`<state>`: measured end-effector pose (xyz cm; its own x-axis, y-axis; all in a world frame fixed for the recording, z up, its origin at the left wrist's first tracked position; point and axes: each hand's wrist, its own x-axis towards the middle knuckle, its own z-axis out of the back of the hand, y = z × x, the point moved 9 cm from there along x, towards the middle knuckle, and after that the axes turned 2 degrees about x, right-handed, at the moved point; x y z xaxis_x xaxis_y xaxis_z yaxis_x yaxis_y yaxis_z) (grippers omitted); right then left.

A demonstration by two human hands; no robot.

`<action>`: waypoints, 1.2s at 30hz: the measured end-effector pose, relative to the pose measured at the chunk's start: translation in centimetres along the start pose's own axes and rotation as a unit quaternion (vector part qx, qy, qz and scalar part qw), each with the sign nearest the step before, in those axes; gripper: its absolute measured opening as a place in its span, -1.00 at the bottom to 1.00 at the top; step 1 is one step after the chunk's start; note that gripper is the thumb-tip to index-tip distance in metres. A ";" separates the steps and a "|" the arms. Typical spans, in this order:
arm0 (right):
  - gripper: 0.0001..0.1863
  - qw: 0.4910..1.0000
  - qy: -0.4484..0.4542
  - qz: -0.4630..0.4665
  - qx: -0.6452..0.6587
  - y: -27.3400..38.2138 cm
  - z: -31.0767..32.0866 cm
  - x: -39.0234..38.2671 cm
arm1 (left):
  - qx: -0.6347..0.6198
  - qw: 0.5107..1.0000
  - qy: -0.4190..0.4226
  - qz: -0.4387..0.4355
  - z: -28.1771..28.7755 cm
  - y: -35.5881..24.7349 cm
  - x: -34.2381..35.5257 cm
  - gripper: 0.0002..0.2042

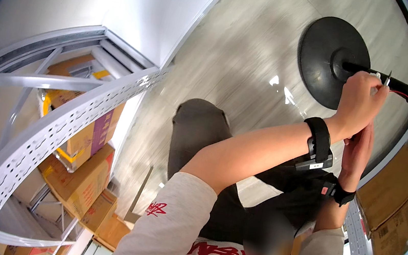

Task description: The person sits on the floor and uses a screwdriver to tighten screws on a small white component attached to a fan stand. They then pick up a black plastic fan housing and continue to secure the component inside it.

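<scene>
Pale floor [259, 57] spreads beneath a round black base [325, 50] at one o'clock. At two o'clock the left hand [361, 99] pinches a slender pointed piece [387, 79]; a loose pinch could drop it, or its tip nick the red wire [403, 94]. The right hand [360, 143] has hidden fingers; its hold I cannot tell.

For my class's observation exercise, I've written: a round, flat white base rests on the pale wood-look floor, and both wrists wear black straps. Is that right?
Not quite. The head view shows the round, flat base is black, not white. The rest holds: it rests on the pale wood-look floor, and the left hand and right hand each have a black wrist strap.
</scene>
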<state>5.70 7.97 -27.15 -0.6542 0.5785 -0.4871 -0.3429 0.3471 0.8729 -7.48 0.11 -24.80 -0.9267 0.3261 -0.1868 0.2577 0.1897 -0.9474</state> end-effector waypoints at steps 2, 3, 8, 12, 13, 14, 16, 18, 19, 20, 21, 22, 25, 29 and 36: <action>-0.64 0.999 0.030 0.016 -0.020 0.3 0.0 2.0 | 0.001 1.000 0.009 0.030 -0.6 1.3 1.5 -0.75; -0.64 0.999 0.040 0.018 -0.027 0.7 0.0 3.0 | -0.004 1.000 -0.016 -0.001 -0.6 1.7 2.3 -0.71; -0.62 0.989 0.112 0.042 -0.086 1.2 1.7 6.8 | -0.068 0.997 0.014 0.036 -2.0 4.2 4.4 -0.50; -0.61 0.976 0.091 0.076 -0.183 1.2 3.4 8.3 | -0.105 0.993 0.046 0.032 -3.8 7.0 4.9 -0.51; -0.61 0.977 0.092 0.077 -0.178 1.0 4.0 8.6 | -0.103 0.992 0.072 0.035 -4.4 7.5 4.9 -0.53; -0.61 0.977 0.098 0.077 -0.173 0.8 4.4 8.7 | -0.128 0.988 0.091 0.008 -4.7 8.1 4.8 -0.56; -0.61 0.978 0.102 0.090 -0.161 0.5 5.5 8.6 | -0.192 0.969 0.135 0.074 -5.0 9.0 3.9 -0.62; -0.60 0.981 0.090 0.079 -0.151 -0.2 7.0 8.8 | -0.189 0.961 0.175 0.097 -5.6 10.1 3.7 -0.68; -0.59 0.984 0.092 0.073 -0.136 -0.6 7.6 8.8 | -0.172 0.959 0.198 0.109 -5.9 10.2 3.3 -0.69; -0.58 0.983 0.087 0.088 -0.133 -0.7 8.2 8.7 | -0.143 0.954 0.240 0.103 -6.0 10.6 3.0 -0.70; -0.58 0.986 0.093 0.084 -0.113 -1.3 8.8 8.5 | -0.145 0.948 0.270 0.091 -6.2 10.8 2.9 -0.69; -0.58 0.988 0.080 0.082 -0.108 -1.6 9.4 8.3 | -0.132 0.946 0.282 0.088 -6.3 11.1 3.0 -0.68; -0.59 0.989 0.053 0.099 -0.093 -2.3 10.8 7.7 | -0.106 0.937 0.324 0.069 -7.2 11.2 3.8 -0.60; -0.61 0.990 0.030 0.135 -0.039 -3.3 11.3 7.6 | -0.117 0.948 0.294 0.038 -8.1 10.5 4.6 -0.59; -0.68 0.984 0.042 0.167 0.055 -4.7 9.6 8.2 | -0.053 0.947 0.315 -0.037 -8.1 10.1 4.8 -0.46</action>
<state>8.40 18.17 -35.52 -0.7727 0.6128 -0.1655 -0.0280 0.2276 0.9734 -7.06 11.10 -33.19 -0.6050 0.7896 0.1021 0.2562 0.3145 -0.9140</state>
